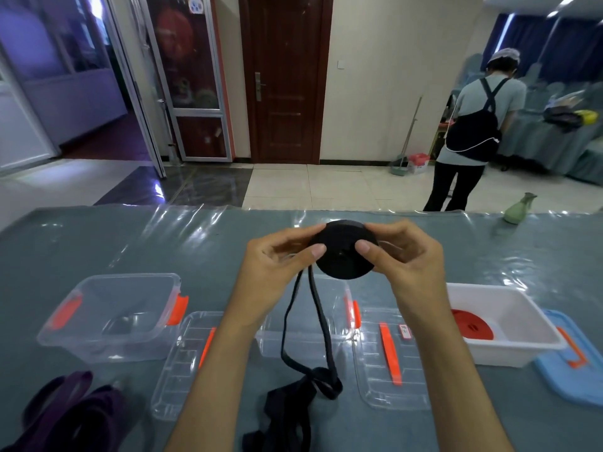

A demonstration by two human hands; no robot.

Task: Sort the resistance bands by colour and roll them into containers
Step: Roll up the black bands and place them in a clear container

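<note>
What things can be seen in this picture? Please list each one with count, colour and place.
black band: 1, black, mostly rolled, held above the table, loose tail hanging down
red band: 1, red, rolled, inside the white box
purple band: 1, purple, unrolled, near left of the table
clear boxes: 2, clear with orange clips, left and middle
white box: 1, white, right
clear lids: 2, clear, flat on the table
blue lid: 1, blue, far right
vase: 1, green, far right edge of the table
table: 1, grey-blue cloth
left hand: pinches the roll
right hand: pinches the roll
</note>
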